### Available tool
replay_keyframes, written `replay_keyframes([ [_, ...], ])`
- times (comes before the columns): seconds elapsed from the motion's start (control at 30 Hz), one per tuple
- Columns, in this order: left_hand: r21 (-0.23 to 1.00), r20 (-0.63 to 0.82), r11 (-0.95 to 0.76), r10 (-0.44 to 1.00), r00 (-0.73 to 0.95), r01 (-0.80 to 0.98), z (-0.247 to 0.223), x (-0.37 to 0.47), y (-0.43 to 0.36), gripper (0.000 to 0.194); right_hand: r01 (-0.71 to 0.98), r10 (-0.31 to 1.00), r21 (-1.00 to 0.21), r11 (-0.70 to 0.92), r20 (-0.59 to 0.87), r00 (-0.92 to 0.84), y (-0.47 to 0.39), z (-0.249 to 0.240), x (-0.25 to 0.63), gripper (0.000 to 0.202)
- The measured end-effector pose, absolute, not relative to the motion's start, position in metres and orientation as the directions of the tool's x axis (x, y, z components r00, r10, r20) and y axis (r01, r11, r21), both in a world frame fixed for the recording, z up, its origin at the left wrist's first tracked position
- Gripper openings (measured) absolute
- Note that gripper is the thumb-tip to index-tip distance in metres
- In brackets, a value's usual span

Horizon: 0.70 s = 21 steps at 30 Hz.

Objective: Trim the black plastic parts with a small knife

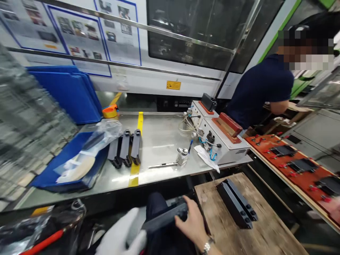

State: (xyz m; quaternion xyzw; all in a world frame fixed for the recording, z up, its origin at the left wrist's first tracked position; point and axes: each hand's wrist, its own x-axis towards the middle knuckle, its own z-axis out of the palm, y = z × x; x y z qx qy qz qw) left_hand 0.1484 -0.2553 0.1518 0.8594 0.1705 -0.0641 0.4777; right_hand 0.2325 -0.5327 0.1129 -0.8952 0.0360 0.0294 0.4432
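The right hand (192,223) is bare, with a watch at the wrist, and its fingers (191,209) are curled shut around the far end of a long black plastic part (166,216), which lies low in the near middle of the view, over the person's lap. The left hand (124,235) wears a white glove; it sits under the near end of the same part, its fingers spread loosely, touching the part from below, though whether they actually grip it cannot be told.

Just right of the hands stands a worn wooden board (265,230), and on it lie two more black parts (236,203) side by side, touching each other. Farther right, a red-brown fixture board (300,164) carries several dark pieces held by red clamps.

Beyond the hands runs a steel tabletop (159,141) with a yellow stripe (136,166) across it. Three black parts (126,148) lie in a row on the stripe's left side. Left of them is a blue tray (53,179) holding a clear plastic bag (101,136). Near the tabletop's front edge lie a slim knife (163,164) and a small glass jar (182,156), just beside each other. To their right sits a white test box (220,136) with red-brown pads and blue wiring. An orange tape roll (110,111) rests at the far side, next to upright blue crates (69,92).

At far right another person in a dark blue shirt (262,88) bends over a bench.
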Motion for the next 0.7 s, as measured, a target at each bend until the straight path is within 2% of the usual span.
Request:
replay_keyframes([
  [0.07, 0.721, -0.244, -0.626, 0.171, 0.954, 0.297, 0.151, 0.157, -0.28, 0.066, 0.265, 0.316, -0.727, -0.633, 0.07, 0.946, -0.481, 0.137, 0.231, 0.077],
  [0.1, 0.653, -0.299, -0.677, 0.18, 0.937, 0.338, 0.151, 0.161, -0.288, 0.061, 0.387, 0.451, -0.694, -0.607, 0.1, 0.887, -0.46, 0.148, 0.232, 0.08],
  [0.17, 0.563, -0.424, -0.667, 0.274, 0.863, 0.488, 0.156, 0.163, -0.29, 0.047, 0.525, 0.617, -0.64, -0.561, 0.099, 0.781, -0.432, 0.166, 0.243, 0.081],
  [0.2, 0.581, -0.459, -0.592, 0.328, 0.826, 0.558, 0.16, 0.16, -0.285, 0.039, 0.553, 0.655, -0.622, -0.554, 0.085, 0.751, -0.426, 0.172, 0.253, 0.077],
  [0.3, 0.772, -0.48, -0.186, 0.456, 0.75, 0.607, 0.187, 0.134, -0.256, 0.033, 0.563, 0.641, -0.57, -0.599, 0.08, 0.763, -0.429, 0.175, 0.306, 0.044],
  [0.33, 0.812, -0.484, -0.058, 0.49, 0.725, 0.581, 0.199, 0.123, -0.247, 0.037, 0.549, 0.608, -0.54, -0.637, 0.085, 0.789, -0.433, 0.172, 0.328, 0.04],
  [0.4, 0.865, -0.461, 0.097, 0.537, 0.706, 0.492, 0.224, 0.105, -0.234, 0.041, 0.529, 0.56, -0.473, -0.704, 0.087, 0.824, -0.437, 0.16, 0.372, 0.043],
  [0.57, 0.904, -0.421, 0.219, 0.595, 0.685, 0.366, 0.26, 0.083, -0.224, 0.035, 0.53, 0.551, -0.35, -0.773, 0.044, 0.833, -0.439, 0.128, 0.433, 0.05],
  [0.7, 0.915, -0.4, 0.219, 0.614, 0.681, 0.339, 0.266, 0.075, -0.227, 0.033, 0.486, 0.527, -0.381, -0.786, -0.002, 0.85, -0.447, 0.12, 0.435, 0.051],
])
